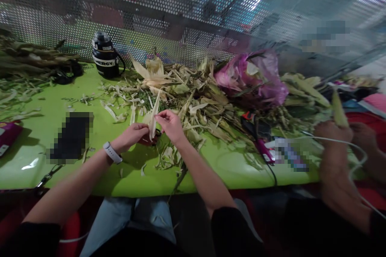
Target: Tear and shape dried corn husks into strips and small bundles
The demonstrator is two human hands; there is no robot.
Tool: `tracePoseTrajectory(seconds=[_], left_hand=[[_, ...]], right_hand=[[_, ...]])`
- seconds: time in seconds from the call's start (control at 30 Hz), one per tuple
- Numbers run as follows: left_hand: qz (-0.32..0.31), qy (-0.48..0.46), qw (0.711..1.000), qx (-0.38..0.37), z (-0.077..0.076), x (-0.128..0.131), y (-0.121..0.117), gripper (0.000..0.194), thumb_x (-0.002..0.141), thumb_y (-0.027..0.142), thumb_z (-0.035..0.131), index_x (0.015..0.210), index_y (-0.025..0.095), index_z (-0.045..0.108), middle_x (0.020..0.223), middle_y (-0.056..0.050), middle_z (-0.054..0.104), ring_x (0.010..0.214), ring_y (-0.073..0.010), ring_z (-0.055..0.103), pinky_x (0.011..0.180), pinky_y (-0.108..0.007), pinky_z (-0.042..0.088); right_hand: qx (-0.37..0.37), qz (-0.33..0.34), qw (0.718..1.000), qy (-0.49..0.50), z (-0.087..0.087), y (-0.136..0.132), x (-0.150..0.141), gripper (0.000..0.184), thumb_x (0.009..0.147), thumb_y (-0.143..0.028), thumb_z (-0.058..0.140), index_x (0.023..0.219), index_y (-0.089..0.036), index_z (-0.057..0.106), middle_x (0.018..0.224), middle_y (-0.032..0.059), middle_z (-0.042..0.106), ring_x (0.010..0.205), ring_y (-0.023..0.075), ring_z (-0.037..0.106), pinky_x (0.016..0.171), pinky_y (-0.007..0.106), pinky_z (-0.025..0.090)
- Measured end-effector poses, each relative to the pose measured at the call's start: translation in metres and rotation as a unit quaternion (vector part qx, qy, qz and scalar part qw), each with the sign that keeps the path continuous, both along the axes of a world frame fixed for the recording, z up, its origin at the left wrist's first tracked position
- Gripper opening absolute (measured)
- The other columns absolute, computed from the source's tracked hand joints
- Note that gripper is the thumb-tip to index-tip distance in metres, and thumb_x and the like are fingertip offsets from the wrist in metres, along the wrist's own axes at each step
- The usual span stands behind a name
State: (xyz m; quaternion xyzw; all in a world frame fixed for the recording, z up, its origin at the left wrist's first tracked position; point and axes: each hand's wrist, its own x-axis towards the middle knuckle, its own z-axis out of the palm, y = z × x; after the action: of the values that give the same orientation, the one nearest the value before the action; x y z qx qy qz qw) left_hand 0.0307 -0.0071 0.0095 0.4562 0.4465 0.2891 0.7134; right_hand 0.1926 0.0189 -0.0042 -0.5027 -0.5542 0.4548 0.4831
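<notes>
Between my two hands stands a pale strip of corn husk [155, 117], upright and pointed at the top. My left hand [137, 136], a light band on its wrist, is closed at the husk's lower left side. From the right, my right hand [170, 126] pinches the husk's edge between thumb and fingers. Beneath the hands, partly covered, lies a small dark red object with a black loop [157, 132]; its kind is unclear. A heap of dry husks [208, 116] spreads just behind and to the right of my hands.
A black flask [104, 56] stands at the back left of the green table [120, 176], near a blurred dark rectangle [72, 136]. A pink plastic bag [256, 78] sits among husks. On the right, a co-worker's hand [333, 132] holds a husk, beside a white cable.
</notes>
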Motion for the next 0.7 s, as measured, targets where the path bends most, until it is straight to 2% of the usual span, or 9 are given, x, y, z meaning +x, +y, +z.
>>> tracePoseTrajectory(seconds=[0.13, 0.23, 0.4, 0.5, 0.57, 0.63, 0.67, 0.7], left_hand=[[0.009, 0.007, 1.0, 0.02, 0.001, 0.0, -0.001, 0.021, 0.074, 0.034, 0.064, 0.075, 0.013, 0.065, 0.076, -0.01, 0.074, 0.069, -0.0199, 0.07, 0.07, -0.034, 0.056], [0.03, -0.022, 0.999, 0.02, 0.003, 0.0, -0.002, 0.028, 0.076, 0.041, 0.062, 0.08, 0.013, 0.066, 0.079, -0.011, 0.074, 0.07, -0.0216, 0.07, 0.069, -0.036, 0.056], [0.064, -0.07, 0.995, -0.021, 0.001, 0.001, -0.002, 0.045, 0.077, 0.057, 0.056, 0.078, 0.013, 0.065, 0.073, -0.012, 0.073, 0.066, -0.0229, 0.07, 0.065, -0.036, 0.056], [0.063, -0.063, 0.995, -0.04, -0.004, 0.001, 0.003, 0.033, 0.078, 0.044, 0.061, 0.077, 0.011, 0.066, 0.069, -0.011, 0.072, 0.064, -0.021, 0.069, 0.063, -0.033, 0.056], [0.063, -0.07, 0.993, -0.067, -0.009, 0.0, 0.007, 0.025, 0.082, 0.033, 0.056, 0.073, 0.011, 0.064, 0.07, -0.012, 0.071, 0.064, -0.0193, 0.068, 0.063, -0.031, 0.056], [0.046, -0.085, 0.992, -0.075, -0.014, -0.001, 0.01, 0.023, 0.084, 0.026, 0.05, 0.075, 0.011, 0.064, 0.074, -0.013, 0.072, 0.067, -0.0176, 0.068, 0.067, -0.03, 0.056], [0.042, -0.089, 0.992, -0.074, -0.017, -0.001, 0.011, 0.023, 0.085, 0.025, 0.048, 0.076, 0.011, 0.063, 0.074, -0.013, 0.071, 0.068, -0.0174, 0.068, 0.069, -0.03, 0.056], [0.037, -0.094, 0.993, -0.064, -0.019, -0.001, 0.012, 0.024, 0.087, 0.026, 0.046, 0.08, 0.011, 0.064, 0.076, -0.013, 0.071, 0.071, -0.0182, 0.068, 0.071, -0.031, 0.056]], right_hand=[[0.074, -0.017, 0.994, -0.083, -0.003, 0.002, 0.004, 0.019, 0.075, -0.039, 0.064, 0.073, -0.02, 0.059, 0.08, 0.0011, 0.06, 0.061, 0.0118, 0.054, 0.058, 0.027, 0.049], [0.135, -0.021, 0.983, -0.119, -0.005, 0.002, 0.004, 0.017, 0.077, -0.035, 0.063, 0.071, -0.02, 0.06, 0.093, 0.0049, 0.06, 0.079, 0.0157, 0.058, 0.073, 0.03, 0.051], [0.199, -0.034, 0.96, -0.194, -0.014, -0.001, -0.003, 0.011, 0.08, -0.028, 0.058, 0.072, -0.02, 0.058, 0.086, 0.0044, 0.059, 0.078, 0.017, 0.057, 0.075, 0.032, 0.05], [0.216, -0.022, 0.946, -0.24, -0.017, 0.0, -0.001, 0.011, 0.082, -0.027, 0.056, 0.074, -0.02, 0.059, 0.085, 0.005, 0.061, 0.077, 0.0175, 0.058, 0.076, 0.033, 0.05], [0.227, -0.017, 0.934, -0.274, -0.012, 0.003, 0.003, 0.014, 0.084, -0.031, 0.055, 0.08, -0.019, 0.062, 0.088, 0.0064, 0.062, 0.082, 0.0194, 0.059, 0.08, 0.036, 0.05], [0.256, -0.058, 0.917, -0.299, 0.001, 0.004, -0.001, 0.021, 0.085, -0.035, 0.055, 0.092, -0.018, 0.065, 0.093, 0.0086, 0.063, 0.085, 0.0217, 0.06, 0.083, 0.04, 0.05], [0.289, -0.075, 0.903, -0.309, 0.01, 0.003, -0.007, 0.025, 0.088, -0.036, 0.053, 0.099, -0.018, 0.065, 0.102, 0.0108, 0.063, 0.096, 0.0238, 0.06, 0.091, 0.043, 0.048], [0.32, -0.051, 0.887, -0.328, 0.019, 0.002, -0.018, 0.029, 0.089, -0.039, 0.052, 0.106, -0.019, 0.066, 0.113, 0.0124, 0.062, 0.109, 0.026, 0.056, 0.1, 0.046, 0.043]])
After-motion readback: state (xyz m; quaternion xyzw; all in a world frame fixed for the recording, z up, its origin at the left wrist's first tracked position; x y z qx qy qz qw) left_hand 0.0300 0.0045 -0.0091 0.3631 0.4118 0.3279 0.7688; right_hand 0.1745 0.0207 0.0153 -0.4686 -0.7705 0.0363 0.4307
